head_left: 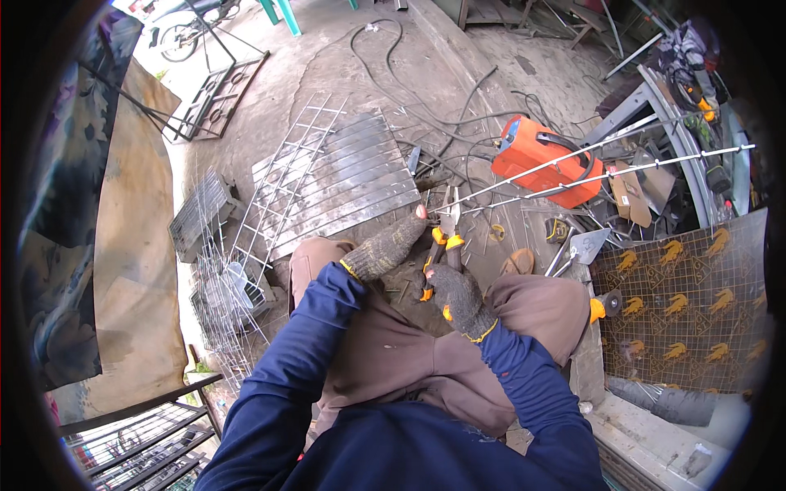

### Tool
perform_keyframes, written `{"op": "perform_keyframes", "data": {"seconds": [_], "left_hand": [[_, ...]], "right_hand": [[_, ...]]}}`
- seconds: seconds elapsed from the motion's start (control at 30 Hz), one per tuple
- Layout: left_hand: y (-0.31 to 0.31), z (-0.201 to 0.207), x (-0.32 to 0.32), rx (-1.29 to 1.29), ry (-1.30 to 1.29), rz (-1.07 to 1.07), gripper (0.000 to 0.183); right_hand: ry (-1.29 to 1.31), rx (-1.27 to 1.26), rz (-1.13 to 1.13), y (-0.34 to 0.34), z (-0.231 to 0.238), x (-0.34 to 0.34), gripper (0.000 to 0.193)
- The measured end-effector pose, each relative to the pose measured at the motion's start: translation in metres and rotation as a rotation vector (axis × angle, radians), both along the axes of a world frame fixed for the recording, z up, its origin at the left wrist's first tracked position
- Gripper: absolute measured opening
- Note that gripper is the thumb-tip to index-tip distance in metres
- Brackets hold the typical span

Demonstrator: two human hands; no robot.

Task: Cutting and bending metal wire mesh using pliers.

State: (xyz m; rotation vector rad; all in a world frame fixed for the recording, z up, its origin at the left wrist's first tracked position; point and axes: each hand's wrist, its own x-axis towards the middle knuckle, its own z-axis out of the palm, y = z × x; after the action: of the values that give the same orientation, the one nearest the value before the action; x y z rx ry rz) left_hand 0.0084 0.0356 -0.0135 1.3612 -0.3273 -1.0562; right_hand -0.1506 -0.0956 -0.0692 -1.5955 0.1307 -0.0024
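Note:
My right hand, in a dark grey knitted glove, is closed around the handles of a pair of pliers with orange and black grips. The metal jaws point away from me and meet the near end of a narrow strip of welded wire mesh. Two long rods of that strip, joined by short cross pieces, stretch to the far right. My left hand, in a greyish-yellow knitted glove with bare fingertips, is closed at the strip's near end, left of the jaws. Its grip is partly hidden.
An orange machine with a black handle sits beneath the strip. Ahead lie a metal sheet and a wire grid. Black cables snake over the floor. An angle grinder is beside my right knee, near a patterned mat.

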Motion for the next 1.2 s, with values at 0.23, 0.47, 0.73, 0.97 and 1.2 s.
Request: {"op": "perform_keyframes", "data": {"seconds": [0.23, 0.47, 0.73, 0.97, 1.2], "left_hand": [[-0.027, 0.031, -0.009, -0.173, 0.416, 0.200, 0.071], [-0.018, 0.018, -0.009, -0.084, 0.531, 0.271, 0.044], [-0.007, 0.022, -0.005, -0.145, 0.480, 0.277, 0.026], [0.002, 0.024, -0.007, -0.094, 0.313, 0.216, 0.024], [-0.005, -0.002, -0.001, -0.036, 0.164, 0.184, 0.046]], "right_hand": [[0.037, 0.329, -0.119, 0.006, -0.009, 0.005, 0.021], [0.188, 0.766, -0.092, 0.023, -0.002, 0.013, 0.023], [0.192, 0.735, -0.128, 0.028, -0.005, 0.005, 0.019], [0.331, 1.114, 0.120, 0.022, 0.045, -0.002, 0.017], [0.372, 1.044, 0.123, 0.012, 0.042, -0.006, 0.021]]}}
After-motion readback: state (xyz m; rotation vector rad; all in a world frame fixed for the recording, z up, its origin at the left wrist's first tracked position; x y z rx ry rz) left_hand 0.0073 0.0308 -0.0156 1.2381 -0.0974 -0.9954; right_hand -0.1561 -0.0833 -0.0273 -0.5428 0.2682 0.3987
